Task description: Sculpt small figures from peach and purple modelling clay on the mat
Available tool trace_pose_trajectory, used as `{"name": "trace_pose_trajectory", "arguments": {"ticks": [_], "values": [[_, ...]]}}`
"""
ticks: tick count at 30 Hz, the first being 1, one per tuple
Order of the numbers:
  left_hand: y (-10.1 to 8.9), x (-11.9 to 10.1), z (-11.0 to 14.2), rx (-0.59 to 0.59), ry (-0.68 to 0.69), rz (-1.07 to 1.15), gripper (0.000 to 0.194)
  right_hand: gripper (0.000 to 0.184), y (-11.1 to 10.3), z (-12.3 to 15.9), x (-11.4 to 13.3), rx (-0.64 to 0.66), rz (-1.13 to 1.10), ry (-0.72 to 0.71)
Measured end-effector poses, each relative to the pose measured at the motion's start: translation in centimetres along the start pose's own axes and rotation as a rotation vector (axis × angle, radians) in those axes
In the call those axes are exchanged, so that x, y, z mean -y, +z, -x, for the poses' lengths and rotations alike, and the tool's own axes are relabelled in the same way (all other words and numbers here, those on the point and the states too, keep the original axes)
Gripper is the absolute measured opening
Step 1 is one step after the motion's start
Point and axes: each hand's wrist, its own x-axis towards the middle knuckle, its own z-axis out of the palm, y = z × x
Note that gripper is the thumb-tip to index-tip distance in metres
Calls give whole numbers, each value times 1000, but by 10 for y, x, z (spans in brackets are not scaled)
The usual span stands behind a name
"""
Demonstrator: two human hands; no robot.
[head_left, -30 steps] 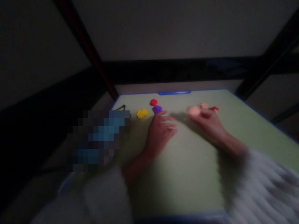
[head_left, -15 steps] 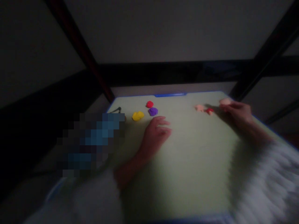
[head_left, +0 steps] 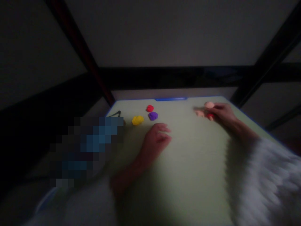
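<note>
Between its thumb and fingers my right hand (head_left: 224,113) pinches a pale pink lump of modelling clay (head_left: 209,105), toward the far right of the table. Just below and left of that lump lie another pale pink clay piece (head_left: 199,113) and a small red clay piece (head_left: 210,116), the red one partly hidden by the hand. My left hand (head_left: 157,138) is over the middle left, fingers curved and apart, with nothing in them. Beyond its fingertips sit a purple clay lump (head_left: 153,116), a red clay lump (head_left: 150,108) and a yellow clay lump (head_left: 137,120).
The pale table (head_left: 188,175) has a blue rim with a blue raised strip (head_left: 171,99) at its far edge. A pixelated, blurred-out area (head_left: 94,147) covers the left side, with a thin dark object (head_left: 116,113) above it. A wall with a dark band stands behind.
My right hand has moved left with the pink clay, from the table's right edge to above the small pink and red pieces. My left hand has barely moved.
</note>
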Motion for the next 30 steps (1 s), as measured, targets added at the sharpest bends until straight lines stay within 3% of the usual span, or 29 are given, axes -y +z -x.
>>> {"name": "trace_pose_trajectory", "arguments": {"ticks": [3, 10, 19, 30], "values": [[0, 1, 0, 6, -9, 14, 35, 20, 1, -13, -5, 107, 2, -27], [-2, 1, 1, 24, -59, 17, 33, 26, -1, -34, -13, 81, 74, -60], [-2, 4, 4, 46, -73, -13, 32, 29, -1, -35, -10, 103, 247, -129], [-3, 5, 2, 53, -66, -38, 29, 32, -1, -36, -9, 171, 270, -205]]}}
